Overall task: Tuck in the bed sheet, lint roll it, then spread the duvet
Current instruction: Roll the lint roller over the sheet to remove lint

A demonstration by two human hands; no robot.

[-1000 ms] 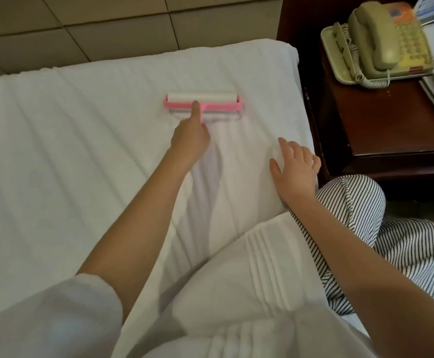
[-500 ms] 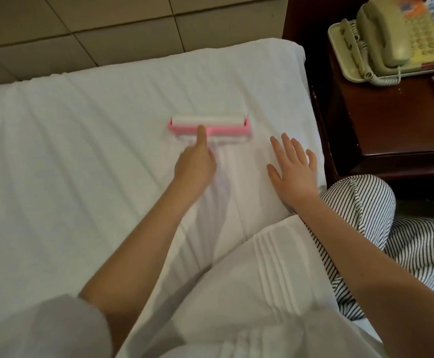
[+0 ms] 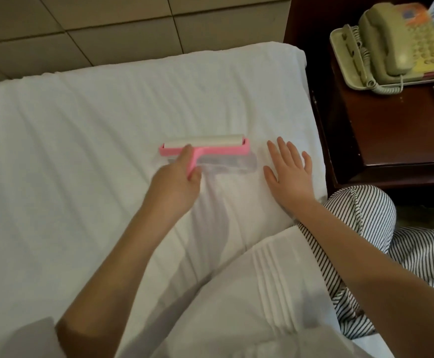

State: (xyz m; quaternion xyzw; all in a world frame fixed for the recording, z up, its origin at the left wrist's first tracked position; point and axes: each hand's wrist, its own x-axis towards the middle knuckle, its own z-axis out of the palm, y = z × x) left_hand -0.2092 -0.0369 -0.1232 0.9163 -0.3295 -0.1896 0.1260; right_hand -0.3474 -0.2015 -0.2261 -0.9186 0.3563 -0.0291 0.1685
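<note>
A pink lint roller [image 3: 208, 147] with a white sticky roll lies flat on the white bed sheet [image 3: 68, 164], near the bed's right side. My left hand [image 3: 177, 182] grips its pink handle, index finger stretched along the stem. My right hand [image 3: 288, 173] rests flat on the sheet just right of the roller, fingers spread and straight. A white folded duvet [image 3: 249, 293] with stitched pleats lies bunched at the near edge, under my arms.
A dark wooden nightstand [image 3: 391, 130] stands close against the bed's right edge, carrying a beige corded telephone [image 3: 396, 45] and some papers. My striped trouser knee [image 3: 360, 210] sits between bed and nightstand. Padded wall panels [image 3: 107, 34] run behind the bed.
My left hand has drawn the lint roller toward me across the sheet. My right hand has opened out flatter and stayed beside it.
</note>
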